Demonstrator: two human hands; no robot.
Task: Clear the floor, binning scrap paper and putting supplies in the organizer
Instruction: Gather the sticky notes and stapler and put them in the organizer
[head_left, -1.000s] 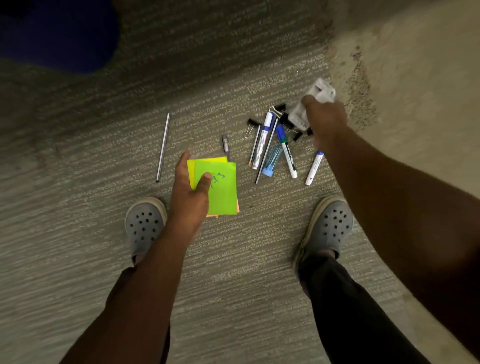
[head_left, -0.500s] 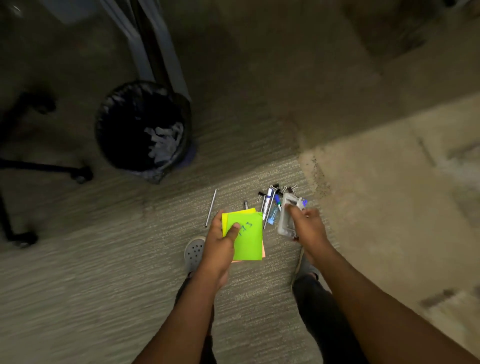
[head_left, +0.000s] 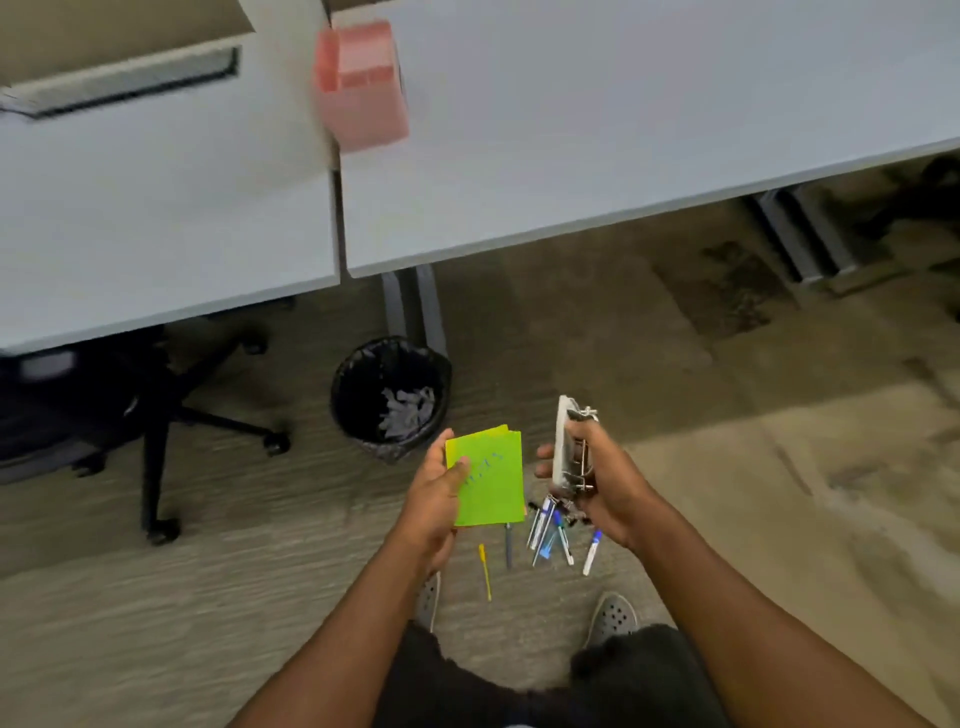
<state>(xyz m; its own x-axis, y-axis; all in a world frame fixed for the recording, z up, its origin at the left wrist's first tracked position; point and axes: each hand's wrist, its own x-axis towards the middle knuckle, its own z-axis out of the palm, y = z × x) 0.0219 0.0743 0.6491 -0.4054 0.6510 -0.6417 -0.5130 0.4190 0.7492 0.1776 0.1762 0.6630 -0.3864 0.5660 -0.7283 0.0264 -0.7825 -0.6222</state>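
So, left to right across the floor:
Chair: office chair tucked under the desk.
Organizer: pink box up on the desk, blurred.
Bin: black bin with scrap paper inside, just beyond the hands.
Left hand: left hand grips green sticky notes, thumb on top.
Floor: pens and markers lie between the hands.
Right hand: right hand clutches a clear packet of clips.

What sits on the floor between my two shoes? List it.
In the head view, a yellow pen, a grey pen and a cluster of markers lie on the carpet ahead of the gap between the left shoe and right shoe.
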